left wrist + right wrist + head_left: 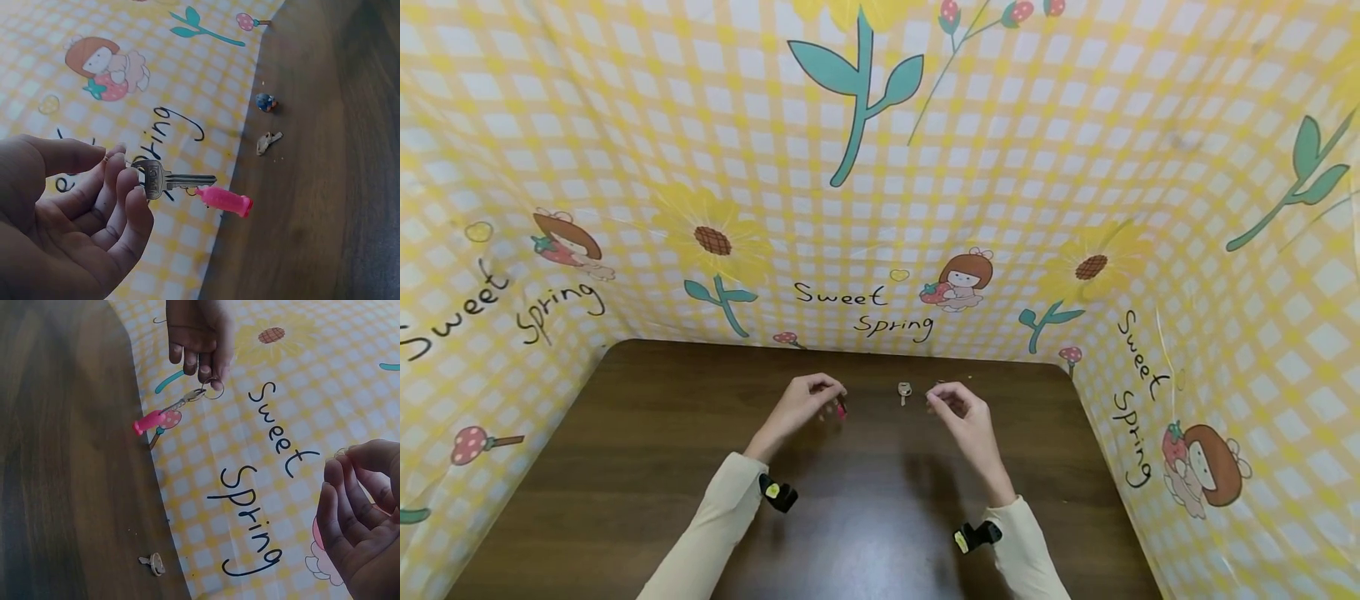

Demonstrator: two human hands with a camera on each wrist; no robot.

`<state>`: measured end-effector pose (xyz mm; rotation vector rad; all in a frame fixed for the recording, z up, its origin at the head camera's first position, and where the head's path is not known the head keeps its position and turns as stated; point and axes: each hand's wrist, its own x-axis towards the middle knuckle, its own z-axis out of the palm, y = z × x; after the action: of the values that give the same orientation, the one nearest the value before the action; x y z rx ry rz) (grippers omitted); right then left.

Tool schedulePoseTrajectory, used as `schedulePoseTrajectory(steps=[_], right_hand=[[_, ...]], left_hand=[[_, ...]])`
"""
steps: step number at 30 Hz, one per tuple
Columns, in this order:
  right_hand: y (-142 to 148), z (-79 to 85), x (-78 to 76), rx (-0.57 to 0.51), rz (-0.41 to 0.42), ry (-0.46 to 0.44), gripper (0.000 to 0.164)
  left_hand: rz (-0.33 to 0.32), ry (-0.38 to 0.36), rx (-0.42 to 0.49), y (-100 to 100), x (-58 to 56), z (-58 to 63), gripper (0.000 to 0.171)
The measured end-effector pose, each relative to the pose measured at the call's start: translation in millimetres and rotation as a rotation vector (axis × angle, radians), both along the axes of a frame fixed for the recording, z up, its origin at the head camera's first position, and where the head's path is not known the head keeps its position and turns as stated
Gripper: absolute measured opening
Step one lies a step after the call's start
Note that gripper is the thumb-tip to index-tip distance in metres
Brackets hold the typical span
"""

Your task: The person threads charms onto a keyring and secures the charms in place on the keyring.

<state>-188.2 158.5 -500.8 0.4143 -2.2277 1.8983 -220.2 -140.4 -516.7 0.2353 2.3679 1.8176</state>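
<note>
My left hand [808, 400] pinches a thin key ring [214, 388] between thumb and fingertips. From the ring hang a silver key [156, 179] and a small pink charm [226, 200], held above the table. To the right, my right hand [964, 411] is raised with thumb and forefinger pinched together at a tiny, thin, ring-like piece [340, 452], mostly hidden by the fingertips. Between the hands, a second key [904, 392] lies on the table. A small blue charm [265, 102] lies beyond that key, near the cloth.
The dark brown wooden table [625, 467] is walled at the back and sides by a yellow checked cloth [820, 242] with printed flowers and words. Tiny pale specks lie near the loose key. A black camera is strapped on each wrist.
</note>
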Motion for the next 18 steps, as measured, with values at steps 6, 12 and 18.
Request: schedulePoseTrajectory(steps=[6, 12, 18], right_hand=[[0.5, -2.4, 0.4, 0.023, -0.007, -0.020, 0.010], [2.2, -9.4, -2.3, 0.025, 0.000, 0.000, 0.008], [2.6, -10.3, -2.1, 0.016, -0.007, -0.004, 0.008]], left_hand=[[0.017, -0.036, 0.027, -0.2, -14.7, -8.0, 0.026], [0.067, -0.057, 0.065, 0.1, -30.6, -17.1, 0.025], [0.087, -0.094, 0.087, 0.6, -42.0, -23.4, 0.028]])
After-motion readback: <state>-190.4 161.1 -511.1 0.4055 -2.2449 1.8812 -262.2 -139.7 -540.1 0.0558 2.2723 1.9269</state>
